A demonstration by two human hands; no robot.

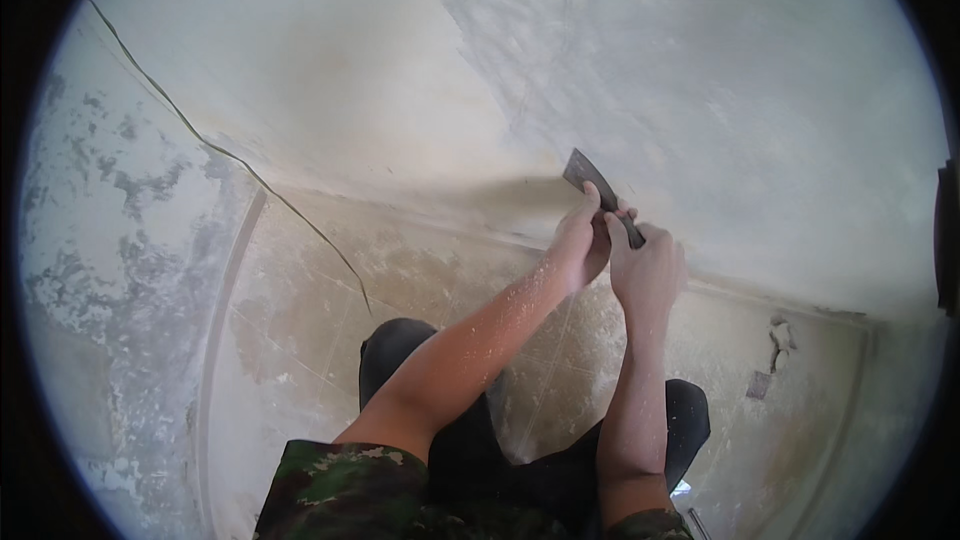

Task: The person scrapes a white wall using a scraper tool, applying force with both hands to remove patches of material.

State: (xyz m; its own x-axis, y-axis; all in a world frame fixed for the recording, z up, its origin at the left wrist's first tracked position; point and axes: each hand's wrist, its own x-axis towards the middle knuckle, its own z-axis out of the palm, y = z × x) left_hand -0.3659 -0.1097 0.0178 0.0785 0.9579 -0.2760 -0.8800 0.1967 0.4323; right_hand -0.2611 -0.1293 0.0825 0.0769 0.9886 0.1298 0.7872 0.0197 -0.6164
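Both of my hands are on one putty knife (587,171), held in front of the wall (645,75). My left hand (583,240) grips it near the blade, with the thumb lying on the blade's base. The dark handle is in my right hand (649,259), just to the right of and below the left. The blade points up and to the left; whether its edge touches the wall I cannot tell. The wall shows pale, smooth patches beside greyer, streaked ones. White specks dot my left forearm.
A thin cord (247,165) hangs across the left wall corner down towards the tiled floor (420,277), which is dusty and stained. The left wall (112,240) is patchy grey and white. On the floor at right lie a small flat square piece (759,385) and a crumpled pale thing (781,337).
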